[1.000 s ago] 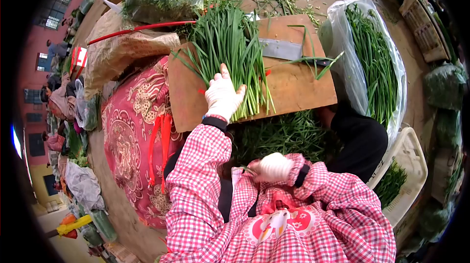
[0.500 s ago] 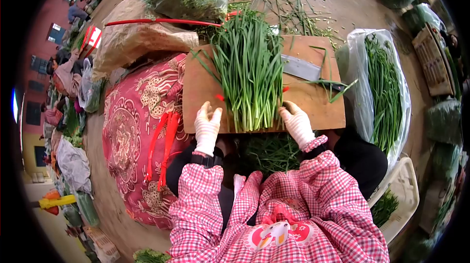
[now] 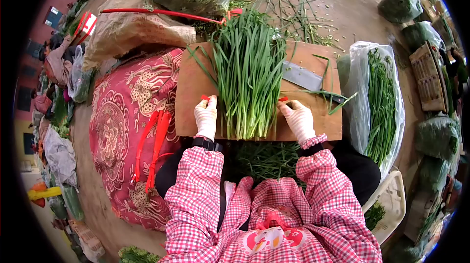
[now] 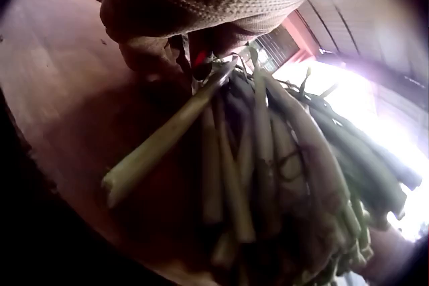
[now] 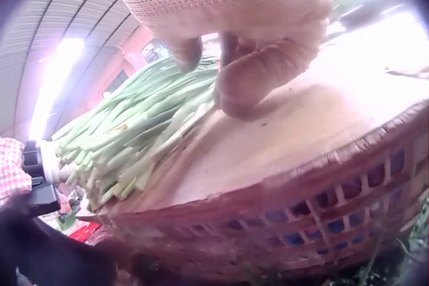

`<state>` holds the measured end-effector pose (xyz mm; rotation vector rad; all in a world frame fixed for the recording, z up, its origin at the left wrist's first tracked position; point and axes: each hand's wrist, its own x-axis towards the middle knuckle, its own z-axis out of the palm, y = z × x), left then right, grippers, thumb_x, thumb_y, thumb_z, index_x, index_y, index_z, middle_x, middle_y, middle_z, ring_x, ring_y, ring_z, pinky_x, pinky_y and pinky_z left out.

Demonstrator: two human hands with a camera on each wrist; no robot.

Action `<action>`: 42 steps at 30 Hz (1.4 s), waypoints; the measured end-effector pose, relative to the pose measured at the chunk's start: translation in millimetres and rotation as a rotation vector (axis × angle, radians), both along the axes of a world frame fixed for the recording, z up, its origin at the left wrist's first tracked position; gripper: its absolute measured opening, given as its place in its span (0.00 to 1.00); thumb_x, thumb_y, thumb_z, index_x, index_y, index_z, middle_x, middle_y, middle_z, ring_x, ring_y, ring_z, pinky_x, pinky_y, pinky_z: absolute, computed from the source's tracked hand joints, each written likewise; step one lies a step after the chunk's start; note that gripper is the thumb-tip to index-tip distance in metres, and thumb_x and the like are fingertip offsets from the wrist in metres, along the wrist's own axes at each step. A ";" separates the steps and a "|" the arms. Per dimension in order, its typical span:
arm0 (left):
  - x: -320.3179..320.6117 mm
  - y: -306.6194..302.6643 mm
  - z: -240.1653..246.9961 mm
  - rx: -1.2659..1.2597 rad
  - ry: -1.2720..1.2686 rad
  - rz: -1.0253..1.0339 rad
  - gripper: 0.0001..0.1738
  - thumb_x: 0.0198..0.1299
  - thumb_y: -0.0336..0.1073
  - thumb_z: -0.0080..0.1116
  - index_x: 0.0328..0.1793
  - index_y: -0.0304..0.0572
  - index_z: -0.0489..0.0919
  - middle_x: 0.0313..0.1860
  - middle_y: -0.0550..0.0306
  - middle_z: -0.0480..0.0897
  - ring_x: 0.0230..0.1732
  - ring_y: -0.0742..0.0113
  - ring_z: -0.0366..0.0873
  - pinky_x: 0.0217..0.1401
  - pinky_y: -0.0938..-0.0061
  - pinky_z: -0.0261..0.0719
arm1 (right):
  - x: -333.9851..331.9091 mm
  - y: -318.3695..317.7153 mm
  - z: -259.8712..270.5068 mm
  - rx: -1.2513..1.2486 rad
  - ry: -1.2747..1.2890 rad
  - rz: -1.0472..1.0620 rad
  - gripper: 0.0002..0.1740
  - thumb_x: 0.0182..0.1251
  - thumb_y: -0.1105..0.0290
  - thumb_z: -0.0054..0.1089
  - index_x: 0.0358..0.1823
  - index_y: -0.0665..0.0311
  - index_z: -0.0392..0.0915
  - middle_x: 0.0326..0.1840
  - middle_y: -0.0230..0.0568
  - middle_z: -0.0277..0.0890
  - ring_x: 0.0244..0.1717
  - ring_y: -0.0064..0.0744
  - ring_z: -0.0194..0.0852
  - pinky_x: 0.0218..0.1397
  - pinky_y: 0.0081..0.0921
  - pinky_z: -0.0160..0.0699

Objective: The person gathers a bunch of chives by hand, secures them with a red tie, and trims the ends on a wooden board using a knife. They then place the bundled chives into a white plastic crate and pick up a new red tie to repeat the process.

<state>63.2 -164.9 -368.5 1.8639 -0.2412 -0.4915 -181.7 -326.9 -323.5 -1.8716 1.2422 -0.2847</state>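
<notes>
A thick bundle of garlic chives point(image 3: 249, 77) lies on the wooden board point(image 3: 313, 121), its pale cut ends toward me. A red tie point(image 3: 204, 97) shows on both sides of the bundle, its middle hidden under the stalks. My gloved left hand point(image 3: 205, 118) pinches the tie's end on the left. On the other side my gloved right hand point(image 3: 297, 118) has thumb and fingers together at the other red end. In the left wrist view, a bit of red shows between the fingers above the stalk ends point(image 4: 268, 165). A cleaver point(image 3: 302, 76) lies right of the bundle.
The board rests on a plastic basket point(image 5: 322, 219). At right stand a bag of chives point(image 3: 381, 111) and a white crate point(image 3: 391, 209). More red ties point(image 3: 156, 140) lie on the patterned red cloth point(image 3: 117, 150) at left. Loose leaves point(image 3: 269, 157) lie below the board.
The left hand came off the top of the bundle to its left side. My right hand rose from my lap to the right side. Both hands then took the red tie's ends.
</notes>
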 end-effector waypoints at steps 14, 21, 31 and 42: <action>-0.5 -1.6 12.1 0.520 -0.437 -0.191 0.16 0.63 0.44 0.57 0.41 0.40 0.85 0.36 0.38 0.83 0.40 0.37 0.81 0.42 0.55 0.78 | -5.6 -41.6 -17.7 -0.496 0.413 0.192 0.17 0.69 0.52 0.54 0.30 0.54 0.80 0.26 0.46 0.81 0.34 0.50 0.82 0.39 0.44 0.79; -8.3 3.7 -28.6 0.057 -0.327 -0.062 0.13 0.64 0.35 0.62 0.41 0.28 0.84 0.31 0.48 0.87 0.29 0.65 0.82 0.37 0.72 0.78 | -17.5 -38.5 -24.4 -0.461 -0.191 0.206 0.12 0.69 0.64 0.58 0.45 0.62 0.84 0.32 0.45 0.83 0.34 0.39 0.82 0.41 0.32 0.78; -19.9 5.3 -11.8 -0.265 0.161 0.061 0.07 0.65 0.30 0.63 0.43 0.32 0.85 0.32 0.69 0.83 0.30 0.82 0.73 0.36 0.84 0.71 | -27.0 -38.0 -6.2 0.613 -0.502 0.202 0.15 0.69 0.77 0.55 0.55 0.63 0.80 0.41 0.27 0.80 0.41 0.17 0.76 0.43 0.17 0.76; -18.1 -0.4 36.5 -0.367 0.166 -0.088 0.04 0.60 0.28 0.66 0.38 0.35 0.86 0.33 0.63 0.87 0.32 0.79 0.80 0.39 0.82 0.77 | 39.7 -21.3 60.6 0.467 -0.346 0.501 0.09 0.66 0.78 0.60 0.45 0.70 0.82 0.35 0.33 0.83 0.35 0.20 0.79 0.41 0.20 0.81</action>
